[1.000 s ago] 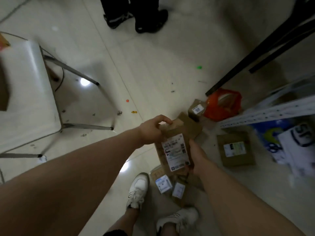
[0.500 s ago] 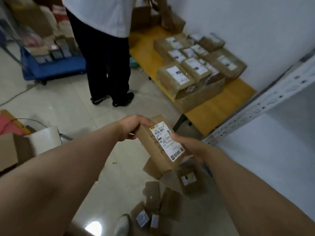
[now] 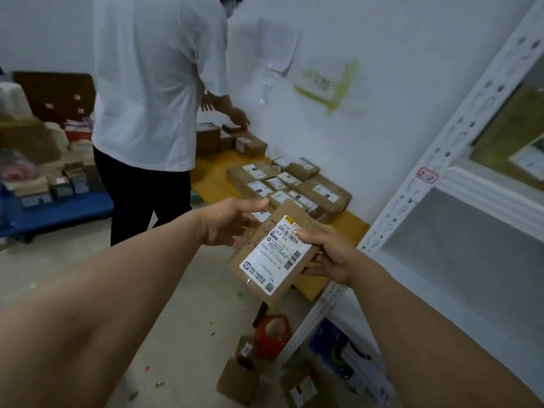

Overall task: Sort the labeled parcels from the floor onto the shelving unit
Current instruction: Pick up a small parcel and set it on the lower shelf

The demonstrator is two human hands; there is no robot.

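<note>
Head view:
Parcel (image 3: 275, 250): small labelled carton, held in the air in front of the shelving unit (image 3: 418, 184).
Left hand (image 3: 228, 220): my fingers wrap its far end.
Right hand (image 3: 331, 257): my fingers pinch its near edge, thumb on label.
Handling: probably light and stiff; grip the edges.

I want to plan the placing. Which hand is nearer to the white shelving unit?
Right. The right hand grips the parcel beside the shelving unit upright; the left hand holds the parcel's far side.
</note>
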